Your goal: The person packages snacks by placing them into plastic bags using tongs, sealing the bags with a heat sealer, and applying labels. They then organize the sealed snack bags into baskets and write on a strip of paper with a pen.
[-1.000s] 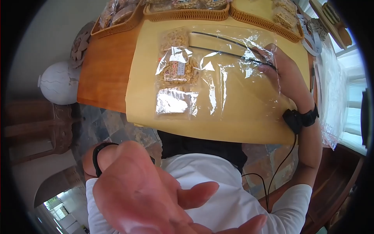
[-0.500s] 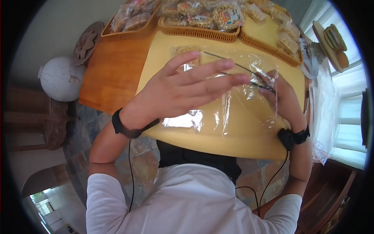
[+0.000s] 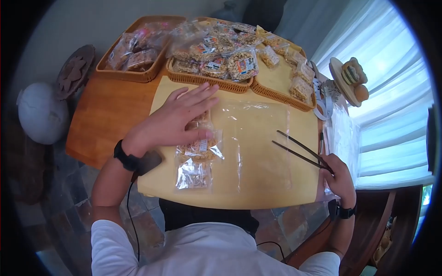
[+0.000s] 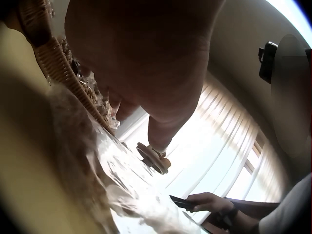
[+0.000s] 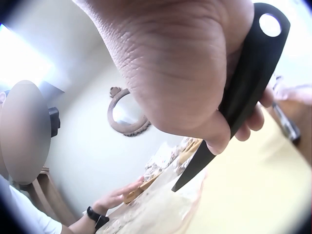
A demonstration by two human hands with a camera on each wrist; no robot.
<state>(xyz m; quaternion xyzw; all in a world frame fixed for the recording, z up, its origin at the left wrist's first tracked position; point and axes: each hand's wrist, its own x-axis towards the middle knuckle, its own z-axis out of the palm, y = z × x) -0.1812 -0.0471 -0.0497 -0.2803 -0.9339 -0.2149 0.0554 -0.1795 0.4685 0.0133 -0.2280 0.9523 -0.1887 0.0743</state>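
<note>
A pair of black tongs (image 3: 307, 151) is held in my right hand (image 3: 340, 177), its two tips apart and overlapping the right end of a large clear plastic bag (image 3: 262, 138). The right wrist view shows fingers and thumb wrapped around the tongs' handle (image 5: 253, 63). Several packets of puffed-grain snack (image 3: 193, 174) lie in a column at the bag's left end. Over the upper packets spreads my left hand (image 3: 170, 118), fingers straight, thumb across the middle packet; it hides part of them. In the left wrist view the left hand (image 4: 141, 63) hangs above crinkled plastic.
Wicker baskets line the back: the left basket (image 3: 147, 76) and middle basket (image 3: 207, 82) hold wrapped snacks, the right basket (image 3: 281, 97) fewer. Clear bags (image 3: 340, 133) are stacked at the right edge. A white globe-shaped object (image 3: 42, 112) stands at left beyond the table (image 3: 110, 108).
My right hand has drawn the tongs rightward from inside the bag. The left hand rose from near the lap and now spreads over the packets. The head view has shifted, showing more of the baskets.
</note>
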